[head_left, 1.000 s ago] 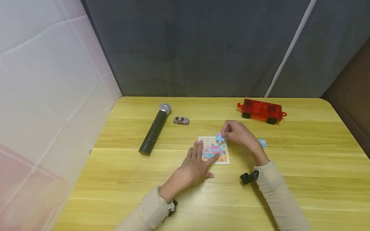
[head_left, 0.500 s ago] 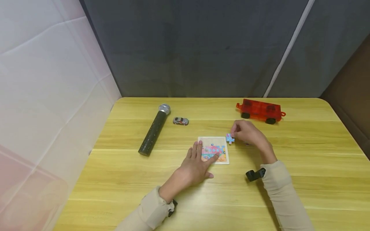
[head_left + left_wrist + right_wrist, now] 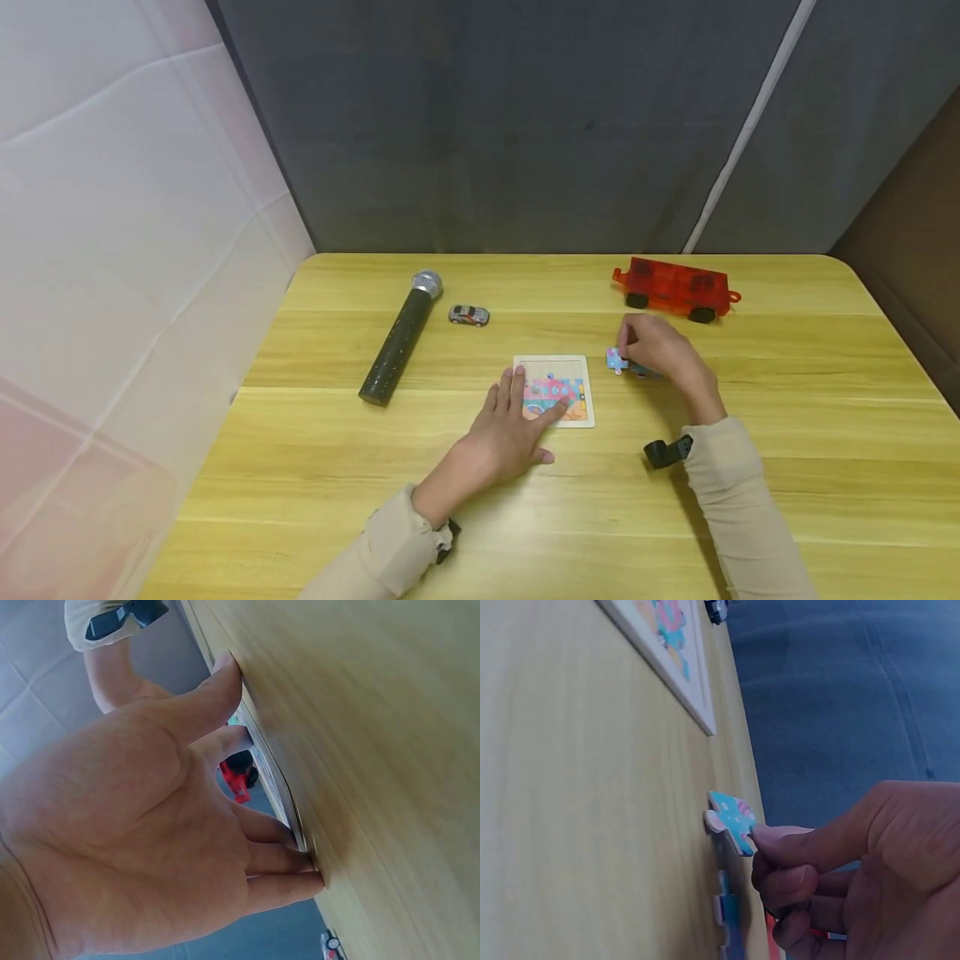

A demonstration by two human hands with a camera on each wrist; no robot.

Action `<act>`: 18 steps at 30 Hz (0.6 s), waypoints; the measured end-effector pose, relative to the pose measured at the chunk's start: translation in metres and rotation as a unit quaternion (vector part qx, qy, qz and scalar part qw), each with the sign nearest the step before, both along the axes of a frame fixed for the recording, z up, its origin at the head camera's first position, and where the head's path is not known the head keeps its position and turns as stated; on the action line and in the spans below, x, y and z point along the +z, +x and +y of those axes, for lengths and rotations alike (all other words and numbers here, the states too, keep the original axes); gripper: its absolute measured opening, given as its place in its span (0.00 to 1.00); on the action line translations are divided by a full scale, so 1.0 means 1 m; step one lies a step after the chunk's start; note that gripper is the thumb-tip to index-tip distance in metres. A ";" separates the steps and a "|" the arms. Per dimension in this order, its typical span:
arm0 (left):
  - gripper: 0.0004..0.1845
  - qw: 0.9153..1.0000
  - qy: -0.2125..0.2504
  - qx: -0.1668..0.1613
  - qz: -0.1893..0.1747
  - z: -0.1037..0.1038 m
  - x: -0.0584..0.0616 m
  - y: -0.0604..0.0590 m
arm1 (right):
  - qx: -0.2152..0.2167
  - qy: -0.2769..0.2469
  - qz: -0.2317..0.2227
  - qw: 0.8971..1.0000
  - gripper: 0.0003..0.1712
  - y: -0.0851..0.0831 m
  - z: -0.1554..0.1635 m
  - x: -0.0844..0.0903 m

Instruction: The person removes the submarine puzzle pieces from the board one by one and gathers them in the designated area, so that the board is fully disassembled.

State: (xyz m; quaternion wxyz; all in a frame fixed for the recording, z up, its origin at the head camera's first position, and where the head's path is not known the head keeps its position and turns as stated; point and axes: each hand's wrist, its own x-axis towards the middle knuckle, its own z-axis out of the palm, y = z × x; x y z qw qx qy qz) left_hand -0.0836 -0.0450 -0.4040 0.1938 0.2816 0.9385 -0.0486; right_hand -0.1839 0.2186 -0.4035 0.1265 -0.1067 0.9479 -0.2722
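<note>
Status, as a judgement: puzzle roughly two-thirds done. Lower rows of the small square wooden-framed jigsaw tray are showing filled pink/blue/orange picture; top strip is showing bare board.

Right hand is pinching a light-blue jigsaw piece between thumb and forefinger, just right of the tray, at or barely above the yellow wood-grain bench. Right wrist view is showing the edge of that piece touching or nearly touching the bench, and a second loose blue piece lying flat just beside it, under the hand.

Left hand is lying flat, fingers straight, pressing the tray's near-left corner and gripping nothing.

Left to do: fill the empty strip; exact gap count I cannot tell.

Counts:
- tray: 1
- loose pieces visible: 2 (one held, one lying)
- black microphone with silver mesh head: 1
- small grey toy car: 1
- translucent red plastic wheeled wagon: 1
</note>
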 end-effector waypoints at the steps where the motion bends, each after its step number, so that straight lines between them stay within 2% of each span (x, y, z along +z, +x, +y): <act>1: 0.39 1.000 -0.001 0.000 0.000 0.000 0.000 0.000 | -0.003 0.006 0.000 1.000 0.06 0.000 0.000 -0.001; 10: 0.39 1.000 0.004 0.002 -0.002 -0.001 -0.001 0.000 | -0.045 0.057 -0.008 0.997 0.07 0.002 -0.005 -0.007; 14: 0.39 1.000 0.001 0.001 0.000 0.000 -0.001 0.000 | -0.057 0.069 0.016 0.996 0.07 0.004 -0.011 -0.006; 16: 0.39 1.000 -0.001 0.001 0.000 0.000 -0.001 0.000 | -0.036 0.052 0.046 0.997 0.07 0.008 -0.017 -0.005; 18: 0.39 1.000 0.001 0.001 -0.003 0.000 -0.001 0.000 | 0.012 0.019 0.081 0.996 0.05 0.015 -0.024 -0.006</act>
